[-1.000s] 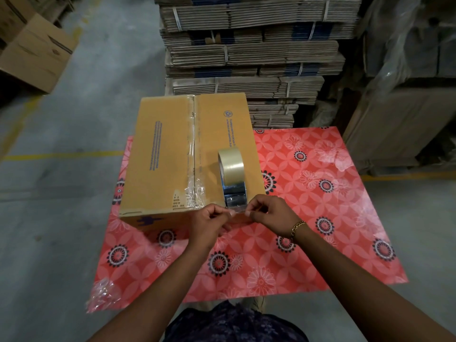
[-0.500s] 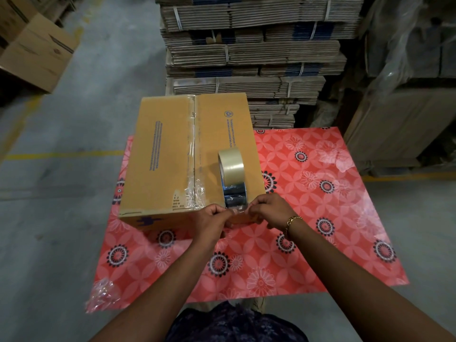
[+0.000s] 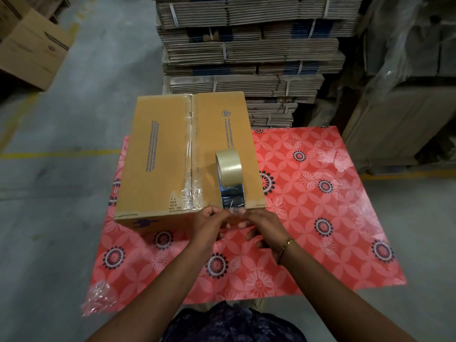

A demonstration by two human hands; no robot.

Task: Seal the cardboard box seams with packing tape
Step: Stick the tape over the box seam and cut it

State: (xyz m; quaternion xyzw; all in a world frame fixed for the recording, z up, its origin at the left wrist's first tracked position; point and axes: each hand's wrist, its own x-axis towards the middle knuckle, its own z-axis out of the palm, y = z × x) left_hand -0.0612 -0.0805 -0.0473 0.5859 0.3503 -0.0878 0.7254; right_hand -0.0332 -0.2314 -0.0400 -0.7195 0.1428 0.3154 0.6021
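Observation:
A brown cardboard box lies on a red flowered table, its centre seam covered by clear tape. A roll of clear packing tape stands on edge on the box's right flap, with a shiny strip running from it to the near edge. My left hand and my right hand meet at that near edge, below the roll. Both pinch the free end of the strip and hold it down over the box's front face. The fingertips hide the tape's end.
Strapped bundles of flattened cartons rise right behind the box. Wrapped stacks stand at the right, and an open carton sits on the floor at far left. Crumpled clear film hangs off the table's near left corner.
Both hands have slid a little down from the box's top edge onto its front face, drawing the tape end with them. The roll and box have stayed put.

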